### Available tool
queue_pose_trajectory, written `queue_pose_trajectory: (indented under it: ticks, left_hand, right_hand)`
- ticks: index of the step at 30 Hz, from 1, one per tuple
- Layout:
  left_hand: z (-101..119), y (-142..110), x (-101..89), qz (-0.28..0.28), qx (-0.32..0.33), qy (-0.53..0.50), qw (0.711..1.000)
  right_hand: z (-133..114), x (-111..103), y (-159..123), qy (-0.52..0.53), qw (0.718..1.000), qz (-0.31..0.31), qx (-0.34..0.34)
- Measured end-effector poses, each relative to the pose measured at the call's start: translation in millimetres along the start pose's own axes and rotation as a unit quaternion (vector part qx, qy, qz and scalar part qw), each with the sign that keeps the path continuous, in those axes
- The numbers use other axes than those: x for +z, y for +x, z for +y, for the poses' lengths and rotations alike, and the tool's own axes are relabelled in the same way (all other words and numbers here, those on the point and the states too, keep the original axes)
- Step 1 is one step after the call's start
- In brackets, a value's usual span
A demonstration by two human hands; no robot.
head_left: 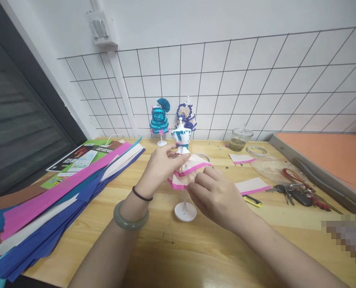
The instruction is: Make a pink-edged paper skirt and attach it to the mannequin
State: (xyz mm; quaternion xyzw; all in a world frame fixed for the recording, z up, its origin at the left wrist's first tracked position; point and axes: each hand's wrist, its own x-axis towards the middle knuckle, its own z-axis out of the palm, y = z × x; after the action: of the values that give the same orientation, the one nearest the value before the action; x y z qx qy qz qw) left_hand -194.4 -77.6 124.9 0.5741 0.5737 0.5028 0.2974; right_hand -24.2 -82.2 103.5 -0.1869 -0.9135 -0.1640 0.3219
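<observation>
A small white dress form (181, 138) with blue trim on its bust stands upright on a round base (185, 213) in the middle of the table. Round its waist is a cream paper skirt (192, 163) with pink edges. My left hand (165, 165) is closed on the skirt's top at the waist, thumb in front. Lower down at the right, the curled fingers of my right hand (215, 191) pinch the pink-edged hem. Its fingertips are partly hidden. Two cream strips with pink borders, a far one (241, 159) and a nearer one (252, 186), lie to the right.
Two dressed forms, one teal (159, 118) and one purple and cream (184, 110), stand behind. Coloured paper sheets (66, 188) cover the left side. Rightward are a yellow cutter (253, 201), keys (300, 196), a glass pot (240, 140) and an orange-topped board (321, 160).
</observation>
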Motion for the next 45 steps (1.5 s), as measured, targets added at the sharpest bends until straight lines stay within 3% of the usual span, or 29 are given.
queue_pose_trajectory:
  ticks: [3, 6, 13, 17, 20, 24, 29, 31, 34, 39, 45]
  left_hand:
    - [0, 0, -1.9, -0.001, -0.003, -0.008, 1.000]
    - [-1, 1, -4.7, 0.010, -0.011, -0.019, 1.000]
    - [-6, 5, -8.9, 0.010, -0.015, 0.002, 1.000]
    - [-1, 3, -8.9, -0.009, -0.021, 0.015, 1.000]
    - [3, 1, -7.6, -0.047, -0.006, 0.003, 0.999]
    - [5, 0, -5.0, -0.104, 0.051, -0.019, 0.993]
    - [6, -2, -0.9, -0.136, 0.050, -0.027, 0.989]
    - [4, -2, 0.7, -0.152, 0.039, -0.045, 0.987]
    - [1, -1, 1.8, -0.181, 0.026, -0.071, 0.981]
    - [-1, 0, -0.4, -0.205, 0.037, -0.052, 0.977]
    - [3, 0, -2.4, -0.213, 0.096, -0.018, 0.972]
  right_hand:
    - [-6, -5, 2, 0.031, 0.999, 0.016, -0.022]
    - [-15, -11, 2, 0.080, 0.996, -0.012, -0.029]
    - [-29, -10, -4, 0.162, 0.953, -0.255, -0.029]
    - [-29, -15, -4, 0.153, 0.933, -0.324, 0.018]
    - [-28, -29, -2, 0.205, 0.913, -0.348, 0.060]
    - [-17, -52, -1, 0.328, 0.889, -0.298, 0.112]
    - [21, -54, 0, 0.393, 0.867, -0.089, 0.294]
    - [36, -44, 0, 0.381, 0.857, -0.049, 0.343]
    - [49, -28, -3, 0.403, 0.847, -0.082, 0.337]
    - [51, -14, -7, 0.437, 0.830, -0.141, 0.317]
    - [44, -8, -6, 0.411, 0.839, -0.116, 0.336]
